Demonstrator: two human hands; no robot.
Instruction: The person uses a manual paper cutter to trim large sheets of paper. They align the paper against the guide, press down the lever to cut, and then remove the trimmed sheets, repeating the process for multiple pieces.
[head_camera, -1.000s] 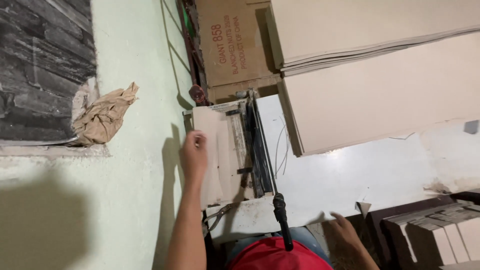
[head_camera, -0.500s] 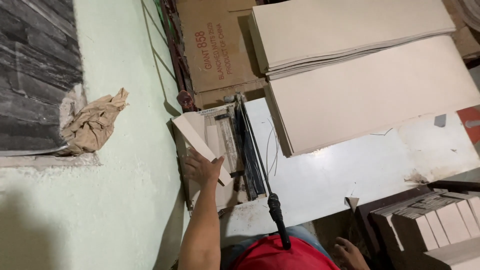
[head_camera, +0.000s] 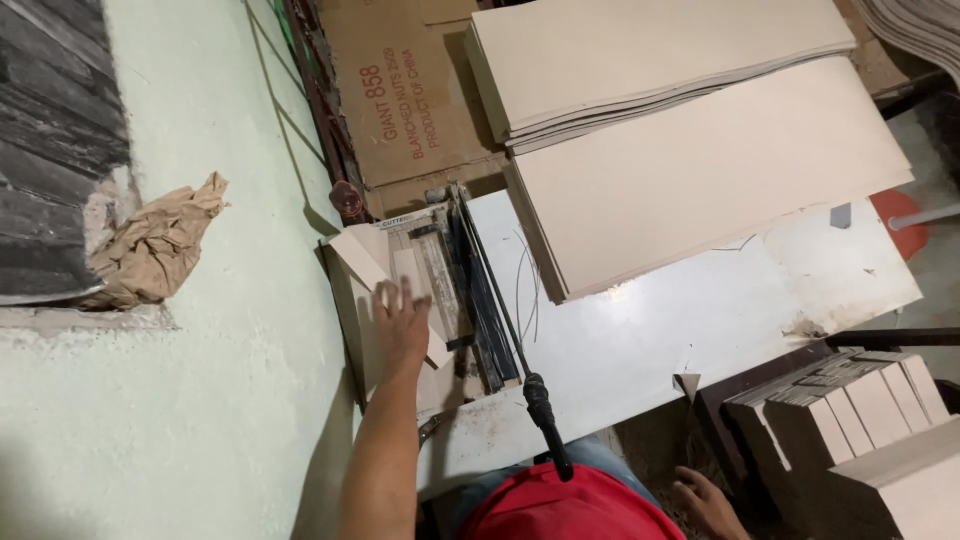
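Note:
My left hand (head_camera: 402, 322) reaches forward onto the bed of a lever paper cutter (head_camera: 470, 290) and grips a narrow beige card strip (head_camera: 358, 260) that lies slanted across the bed. More cut beige card lies under the hand. The cutter's black-handled lever arm (head_camera: 540, 412) is lowered along the blade edge and points back at me. My right hand (head_camera: 705, 500) hangs low at the bottom right, fingers apart and holding nothing, beside stacks of cut beige card pieces (head_camera: 865, 405).
Large beige board sheets (head_camera: 700, 170) lie on the white table (head_camera: 720, 320), with another pile (head_camera: 650, 55) behind. A brown cardboard box (head_camera: 400, 100) stands at the back. Crumpled brown paper (head_camera: 150, 250) sits at the pale green wall. Pliers (head_camera: 430, 425) lie by the cutter.
My left hand went from lying flat on the card to picking up a cut strip and angling it on the bed. My right hand dropped from the table edge. The view shifted right.

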